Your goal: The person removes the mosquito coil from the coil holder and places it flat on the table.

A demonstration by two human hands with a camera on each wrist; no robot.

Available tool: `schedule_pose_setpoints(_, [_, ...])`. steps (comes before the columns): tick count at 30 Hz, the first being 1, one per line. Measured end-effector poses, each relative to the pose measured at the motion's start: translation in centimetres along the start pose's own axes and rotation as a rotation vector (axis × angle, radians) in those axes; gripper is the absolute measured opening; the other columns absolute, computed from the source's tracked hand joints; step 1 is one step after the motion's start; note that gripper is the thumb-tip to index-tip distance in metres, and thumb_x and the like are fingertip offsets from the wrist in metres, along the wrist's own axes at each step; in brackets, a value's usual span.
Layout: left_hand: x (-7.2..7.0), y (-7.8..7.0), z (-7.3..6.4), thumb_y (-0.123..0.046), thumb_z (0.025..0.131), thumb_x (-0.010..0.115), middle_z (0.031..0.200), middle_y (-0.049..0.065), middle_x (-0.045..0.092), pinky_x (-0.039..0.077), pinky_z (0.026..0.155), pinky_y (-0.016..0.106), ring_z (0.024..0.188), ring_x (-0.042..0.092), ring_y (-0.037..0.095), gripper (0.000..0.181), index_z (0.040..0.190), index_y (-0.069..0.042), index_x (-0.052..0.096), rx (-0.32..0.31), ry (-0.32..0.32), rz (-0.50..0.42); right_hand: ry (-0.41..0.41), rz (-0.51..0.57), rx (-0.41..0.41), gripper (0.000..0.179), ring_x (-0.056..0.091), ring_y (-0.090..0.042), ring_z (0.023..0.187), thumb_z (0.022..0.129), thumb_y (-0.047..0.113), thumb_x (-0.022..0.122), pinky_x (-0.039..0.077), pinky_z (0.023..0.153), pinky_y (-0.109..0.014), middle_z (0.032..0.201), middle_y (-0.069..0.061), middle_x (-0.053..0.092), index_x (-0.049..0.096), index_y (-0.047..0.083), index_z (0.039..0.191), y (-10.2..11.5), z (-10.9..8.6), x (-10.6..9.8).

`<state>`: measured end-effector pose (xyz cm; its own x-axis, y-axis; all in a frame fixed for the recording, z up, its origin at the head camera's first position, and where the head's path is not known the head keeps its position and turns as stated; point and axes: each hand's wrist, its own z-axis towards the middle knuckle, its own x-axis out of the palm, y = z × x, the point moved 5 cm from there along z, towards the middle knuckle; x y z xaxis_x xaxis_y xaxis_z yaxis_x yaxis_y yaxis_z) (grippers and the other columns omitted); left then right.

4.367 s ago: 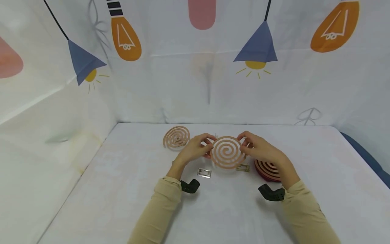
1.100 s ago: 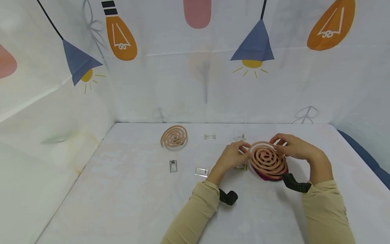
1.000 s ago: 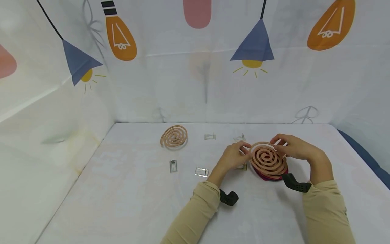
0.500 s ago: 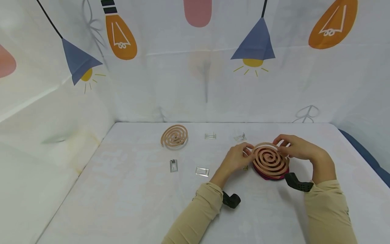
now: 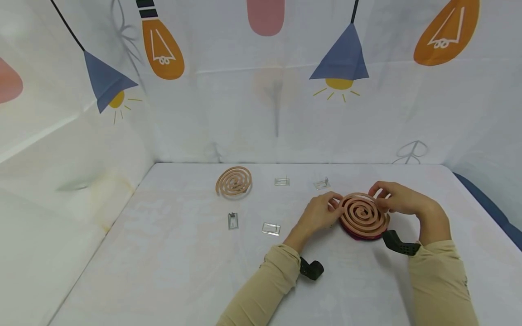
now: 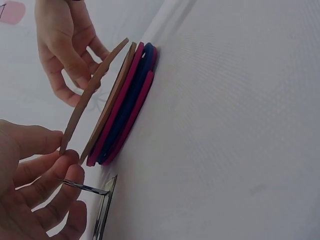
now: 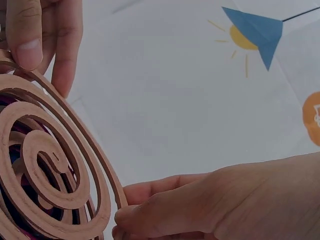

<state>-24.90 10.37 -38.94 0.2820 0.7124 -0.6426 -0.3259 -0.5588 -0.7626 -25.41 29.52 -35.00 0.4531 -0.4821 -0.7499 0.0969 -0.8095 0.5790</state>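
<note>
A brown mosquito coil [image 5: 362,212] is held tilted over a stack of coils at the right of the table. My left hand [image 5: 320,213] pinches its left edge between thumb and fingers. At its far right edge my right hand [image 5: 401,198] pinches it too. In the left wrist view the held coil [image 6: 90,90] stands slightly apart from the stack along most of its length. Below it lie another brown coil, then magenta [image 6: 120,105] and blue [image 6: 131,92] ones. A thin metal coil stand [image 6: 102,210] is right by my left fingers, hidden behind that hand in the head view.
A separate brown coil [image 5: 234,181] lies at the back left of the white table [image 5: 163,271]. Small metal stands are spread between it and the stack, among them one at the back [image 5: 282,181] and one nearer the front [image 5: 271,228]. A printed cloth wall closes the back.
Both hands have carried the brown coil rightward from mid-table to over the stack. Over the last second it has come down closer, shifting slightly right, and the left hand has covered the nearby stand.
</note>
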Motion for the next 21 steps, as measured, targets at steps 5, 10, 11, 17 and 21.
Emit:
schedule_pose_setpoints(5, [0.05, -0.14, 0.0, -0.024, 0.09, 0.063, 0.088, -0.006, 0.065, 0.04, 0.062, 0.009, 0.072, 0.054, -0.003, 0.027, 0.116, -0.016, 0.064, 0.008, -0.007, 0.012, 0.01, 0.005, 0.011, 0.026, 0.061, -0.019, 0.08, 0.092, 0.009, 0.049, 0.051, 0.068, -0.036, 0.1, -0.02, 0.061, 0.05, -0.001, 0.115, -0.22, 0.03, 0.06])
schedule_pose_setpoints(10, [0.07, -0.24, 0.04, -0.024, 0.09, 0.063, 0.089, -0.007, 0.064, 0.04, 0.063, 0.009, 0.072, 0.053, -0.003, 0.027, 0.116, -0.015, 0.065, 0.016, -0.011, 0.028, 0.021, 0.007, 0.022, 0.025, 0.061, -0.018, 0.079, 0.092, 0.009, 0.049, 0.05, 0.067, -0.036, 0.1, -0.02, 0.06, 0.049, -0.001, 0.115, -0.46, 0.14, 0.15])
schedule_pose_setpoints(11, [0.08, -0.26, 0.06, -0.024, 0.09, 0.063, 0.09, -0.007, 0.063, 0.04, 0.063, 0.009, 0.073, 0.053, -0.003, 0.027, 0.116, -0.015, 0.065, 0.017, -0.012, 0.033, 0.024, 0.006, 0.027, 0.025, 0.061, -0.018, 0.079, 0.092, 0.009, 0.049, 0.05, 0.068, -0.036, 0.1, -0.02, 0.06, 0.049, -0.001, 0.115, -0.51, 0.17, 0.18])
schedule_pose_setpoints(17, [0.24, -0.34, 0.11, -0.022, 0.09, 0.063, 0.094, -0.005, 0.062, 0.039, 0.065, 0.009, 0.074, 0.053, -0.003, 0.029, 0.117, -0.014, 0.065, 0.03, -0.005, 0.049, 0.03, 0.004, 0.048, 0.024, 0.06, -0.019, 0.08, 0.093, 0.01, 0.049, 0.05, 0.067, -0.035, 0.101, -0.021, 0.059, 0.048, -0.001, 0.114, -0.67, 0.23, 0.37])
schedule_pose_setpoints(21, [0.38, -0.26, 0.12, -0.022, 0.09, 0.062, 0.095, -0.003, 0.062, 0.039, 0.066, 0.008, 0.075, 0.052, -0.003, 0.03, 0.118, -0.013, 0.065, 0.034, 0.003, 0.061, 0.024, -0.004, 0.039, 0.022, 0.06, -0.019, 0.079, 0.094, 0.011, 0.049, 0.049, 0.066, -0.034, 0.099, -0.019, 0.057, 0.049, -0.002, 0.112, -0.69, 0.26, 0.47])
